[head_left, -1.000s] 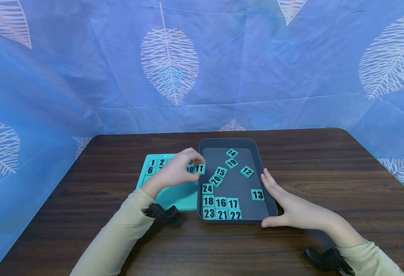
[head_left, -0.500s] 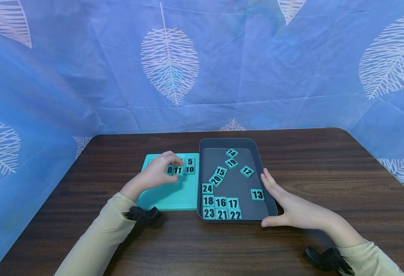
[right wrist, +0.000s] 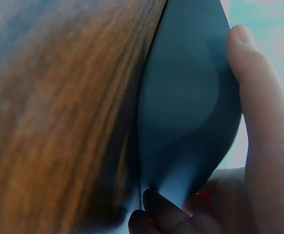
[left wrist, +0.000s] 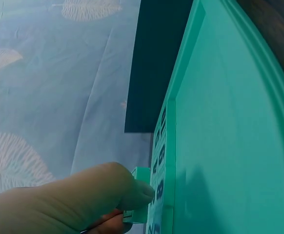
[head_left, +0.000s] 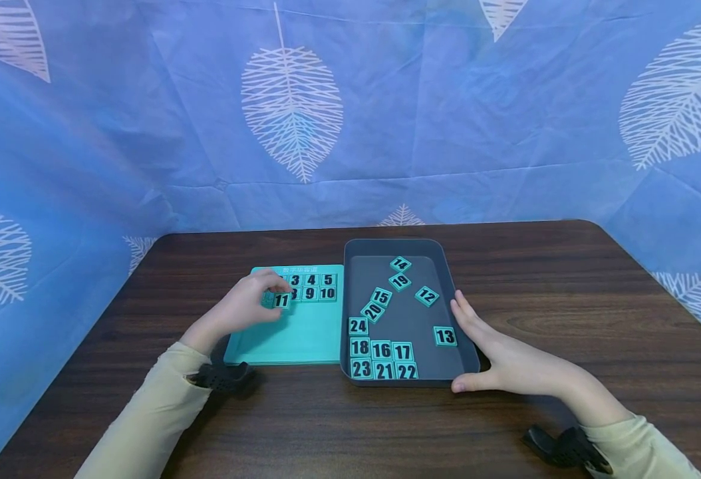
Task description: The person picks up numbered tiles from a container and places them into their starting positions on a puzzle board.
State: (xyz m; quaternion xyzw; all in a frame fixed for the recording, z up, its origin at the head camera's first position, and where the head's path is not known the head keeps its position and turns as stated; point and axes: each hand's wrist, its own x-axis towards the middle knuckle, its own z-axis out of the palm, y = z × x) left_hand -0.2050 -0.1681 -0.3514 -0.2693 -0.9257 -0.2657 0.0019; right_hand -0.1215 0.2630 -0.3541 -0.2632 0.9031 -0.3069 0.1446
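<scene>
So the left grip [head_left: 239, 306] is pinching a small, chunky turquoise tile with a black 11 on it [head_left: 281, 301], thumb on one side, fingers on the other. It's up over the shallow turquoise plastic-looking board [head_left: 302, 336], right by the second number row, near the 8. Looks just clear of it, but I can't tell by how much.

My guess: hard plastic, super light, won't bend or break easily. Smooth though, so it could squirt out if you squeeze a corner. I'd pinch two opposite edges, like here, and leave the printed face and underside free.

The right grip [head_left: 509, 362] is spread, fingers and thumb against the right side of the dark grey rectangular tray with rounded corners [head_left: 413, 322]. Tray's probably stiff and light enough to skid on the dark wood-grain surface [head_left: 302, 426]. Loose turquoise number tiles [head_left: 445, 336] lie inside.
</scene>
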